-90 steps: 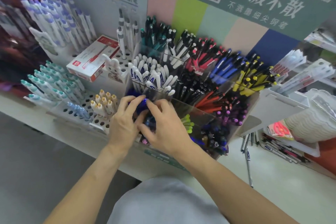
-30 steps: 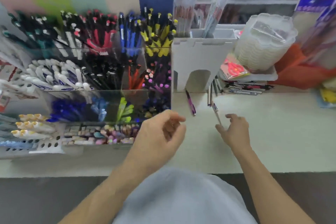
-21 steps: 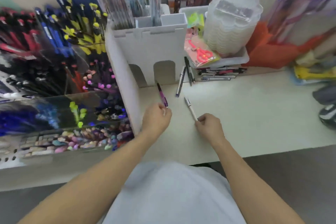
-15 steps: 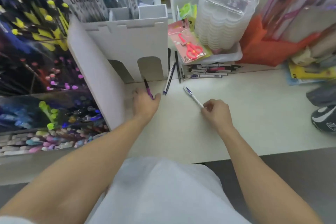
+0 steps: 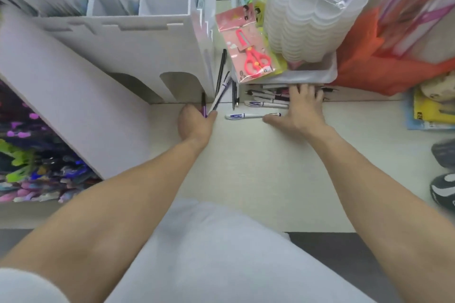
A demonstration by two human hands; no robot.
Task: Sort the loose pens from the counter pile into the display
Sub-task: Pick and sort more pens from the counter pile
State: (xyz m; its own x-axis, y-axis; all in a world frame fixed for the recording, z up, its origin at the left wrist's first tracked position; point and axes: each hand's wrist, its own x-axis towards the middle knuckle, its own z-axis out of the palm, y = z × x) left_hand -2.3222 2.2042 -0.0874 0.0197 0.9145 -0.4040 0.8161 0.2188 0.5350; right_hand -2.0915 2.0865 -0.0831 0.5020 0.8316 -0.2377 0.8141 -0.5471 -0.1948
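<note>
- Left hand (image 5: 195, 122): closed around 2 pens, a purple pen (image 5: 203, 106) and a white-and-dark pen (image 5: 219, 96), beside the white display stand (image 5: 128, 51).
- Right hand (image 5: 299, 108): spread flat, fingers on the pen pile (image 5: 267, 97) under the tray (image 5: 312, 76); nothing gripped.
- Loose white pen (image 5: 243, 115): on the counter (image 5: 246, 167) between the hands.
- Handling, judged: light, stiff, smooth barrels that roll; pinch mid-barrel.

A packet of pink and red plastic scissors (image 5: 251, 53) leans on the front rim of a shallow white plastic tray (image 5: 317, 76) near the far edge of the pale bench (image 5: 258, 167). A stack of clear scalloped plastic tubs (image 5: 312, 17) stands in that tray. An orange plastic bag (image 5: 364, 66) lies just beside the tray, towards the bench's right edge. A yellow booklet (image 5: 430, 110) rests at that right edge.
</note>
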